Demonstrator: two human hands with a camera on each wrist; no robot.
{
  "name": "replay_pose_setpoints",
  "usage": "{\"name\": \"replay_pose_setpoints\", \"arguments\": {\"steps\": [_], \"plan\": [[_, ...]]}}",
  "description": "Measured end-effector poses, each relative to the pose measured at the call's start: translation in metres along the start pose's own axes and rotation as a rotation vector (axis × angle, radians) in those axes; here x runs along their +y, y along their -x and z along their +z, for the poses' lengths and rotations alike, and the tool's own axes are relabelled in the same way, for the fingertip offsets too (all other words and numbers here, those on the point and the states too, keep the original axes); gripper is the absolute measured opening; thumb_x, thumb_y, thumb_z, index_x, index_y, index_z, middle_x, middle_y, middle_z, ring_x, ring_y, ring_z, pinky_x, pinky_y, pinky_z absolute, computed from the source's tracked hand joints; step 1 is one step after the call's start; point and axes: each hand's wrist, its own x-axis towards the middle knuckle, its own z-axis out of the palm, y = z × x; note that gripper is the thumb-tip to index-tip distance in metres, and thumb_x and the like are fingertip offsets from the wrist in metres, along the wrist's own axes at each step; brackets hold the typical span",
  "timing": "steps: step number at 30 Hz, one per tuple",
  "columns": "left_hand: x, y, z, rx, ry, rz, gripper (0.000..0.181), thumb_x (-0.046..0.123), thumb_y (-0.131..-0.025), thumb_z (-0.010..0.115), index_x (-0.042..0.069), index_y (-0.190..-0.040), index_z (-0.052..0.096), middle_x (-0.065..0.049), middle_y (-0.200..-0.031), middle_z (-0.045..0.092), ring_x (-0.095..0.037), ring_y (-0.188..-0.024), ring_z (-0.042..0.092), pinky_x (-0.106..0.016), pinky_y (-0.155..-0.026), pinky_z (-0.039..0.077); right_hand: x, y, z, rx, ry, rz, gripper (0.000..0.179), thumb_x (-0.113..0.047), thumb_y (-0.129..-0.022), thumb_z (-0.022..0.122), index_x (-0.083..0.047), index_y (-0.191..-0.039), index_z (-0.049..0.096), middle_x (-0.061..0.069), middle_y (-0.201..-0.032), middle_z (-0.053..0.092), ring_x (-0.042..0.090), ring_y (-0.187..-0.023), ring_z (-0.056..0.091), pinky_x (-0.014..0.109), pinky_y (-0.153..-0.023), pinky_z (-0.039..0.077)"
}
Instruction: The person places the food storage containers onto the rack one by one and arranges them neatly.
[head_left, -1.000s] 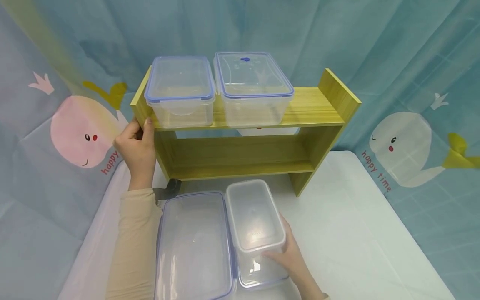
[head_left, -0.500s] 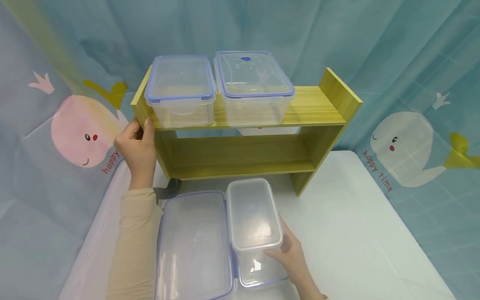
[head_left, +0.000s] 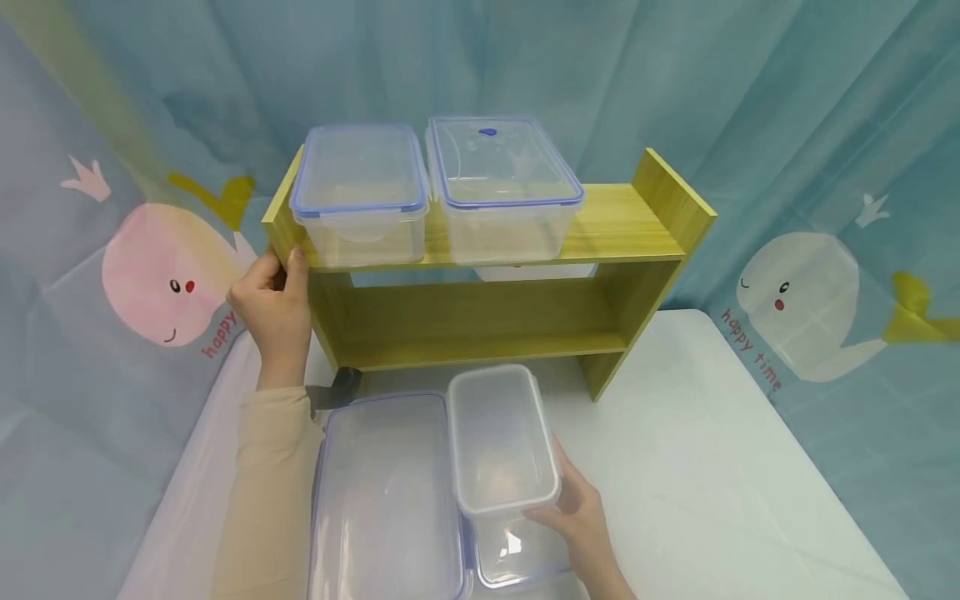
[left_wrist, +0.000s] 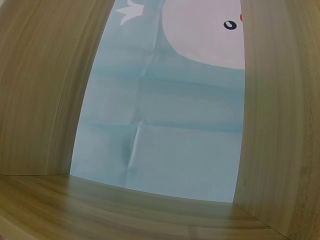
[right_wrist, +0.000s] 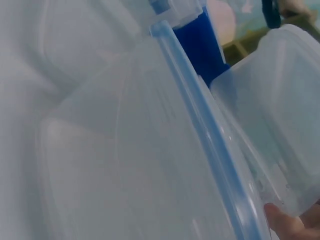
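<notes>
My left hand (head_left: 276, 304) grips the left upright of a wooden two-tier shelf (head_left: 480, 312), thumb on its front and fingers behind the edge. In the head view my right hand (head_left: 581, 517) holds a clear plastic food container (head_left: 504, 442) with a whitish rim by its near right side. This container overlaps a blue-rimmed container (head_left: 517, 552) below it. A larger flat blue-rimmed container (head_left: 393, 492) lies to its left. The right wrist view shows the fingertips (right_wrist: 285, 220) on the held container's wall (right_wrist: 280, 110); the left wrist view shows only shelf boards and curtain.
Two clear blue-lidded containers, a left one (head_left: 363, 196) and a right one (head_left: 506, 187), stand side by side on the shelf's top board. A white tabletop (head_left: 712, 467) extends to the right. A patterned blue curtain (head_left: 750, 100) hangs behind.
My right hand has shifted the held container slightly left over the lower one. My left hand keeps its grip on the shelf. The head view has tilted up a little.
</notes>
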Motion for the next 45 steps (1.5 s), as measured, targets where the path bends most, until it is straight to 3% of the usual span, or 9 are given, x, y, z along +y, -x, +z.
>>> {"name": "replay_pose_setpoints", "arguments": {"steps": [5, 9, 16, 20, 31, 40, 45], "plan": [[-0.003, 0.003, -0.003, 0.006, -0.025, -0.016, 0.027, 0.013, -0.084, 0.063, -0.013, -0.078, 0.065, 0.016, -0.064, 0.054, -0.001, -0.054, 0.045, -0.015, -0.054, 0.036, 0.006, 0.006, 0.0, 0.071, -0.106, 0.046, 0.069, 0.005, -0.073, 0.061, -0.003, -0.139, 0.044, 0.003, -0.137, 0.05, 0.013, -0.125, 0.046, 0.023, -0.098, 0.036], [-0.002, 0.002, -0.004, 0.023, -0.032, -0.002, 0.029, 0.014, -0.083, 0.064, -0.014, -0.073, 0.063, 0.015, -0.061, 0.051, 0.0, -0.053, 0.044, -0.015, -0.053, 0.035, 0.009, 0.008, -0.001, 0.054, -0.21, 0.058, 0.064, 0.005, -0.077, 0.054, 0.0, -0.14, 0.041, 0.004, -0.137, 0.05, 0.015, -0.126, 0.045, 0.025, -0.1, 0.035], [0.0, 0.001, -0.003, 0.008, -0.03, 0.02, 0.029, 0.014, -0.084, 0.063, -0.014, -0.077, 0.063, 0.017, -0.063, 0.052, 0.001, -0.054, 0.044, -0.014, -0.053, 0.036, 0.009, 0.01, -0.003, 0.08, -0.269, 0.129, 0.04, -0.001, -0.087, 0.045, -0.007, -0.126, 0.053, 0.003, -0.112, 0.059, 0.015, -0.102, 0.054, 0.028, -0.091, 0.043], [0.0, 0.0, -0.002, -0.004, -0.018, 0.033, 0.028, 0.014, -0.085, 0.063, -0.014, -0.079, 0.065, 0.018, -0.065, 0.053, 0.001, -0.055, 0.045, -0.015, -0.053, 0.037, 0.004, 0.011, -0.004, 0.113, -0.301, 0.13, 0.039, 0.001, -0.088, 0.04, -0.009, -0.123, 0.054, 0.0, -0.111, 0.057, 0.014, -0.101, 0.053, 0.028, -0.091, 0.042], [0.001, 0.001, -0.002, 0.001, 0.007, 0.025, 0.027, 0.012, -0.084, 0.062, -0.014, -0.078, 0.064, 0.018, -0.064, 0.053, 0.001, -0.054, 0.044, -0.015, -0.053, 0.036, -0.016, 0.013, -0.015, 0.148, -0.395, 0.038, 0.037, -0.003, -0.092, 0.031, -0.017, -0.118, 0.053, -0.008, -0.108, 0.054, 0.009, -0.102, 0.05, 0.029, -0.096, 0.039], [0.001, 0.001, -0.001, 0.004, -0.001, 0.024, 0.028, 0.012, -0.085, 0.062, -0.015, -0.079, 0.064, 0.016, -0.065, 0.054, -0.001, -0.056, 0.045, -0.015, -0.054, 0.037, -0.037, 0.008, -0.024, 0.143, -0.489, -0.174, 0.045, 0.001, -0.089, 0.022, -0.016, -0.116, 0.054, -0.007, -0.108, 0.054, 0.01, -0.106, 0.047, 0.034, -0.101, 0.032], [0.001, 0.001, 0.0, 0.008, -0.011, 0.023, 0.029, 0.013, -0.085, 0.062, -0.015, -0.079, 0.064, 0.015, -0.065, 0.053, -0.001, -0.055, 0.045, -0.015, -0.054, 0.037, -0.05, 0.0, -0.03, 0.074, -0.594, -0.316, 0.042, 0.0, -0.089, 0.024, -0.008, -0.119, 0.051, -0.001, -0.113, 0.053, 0.015, -0.112, 0.043, 0.037, -0.105, 0.024]]}}
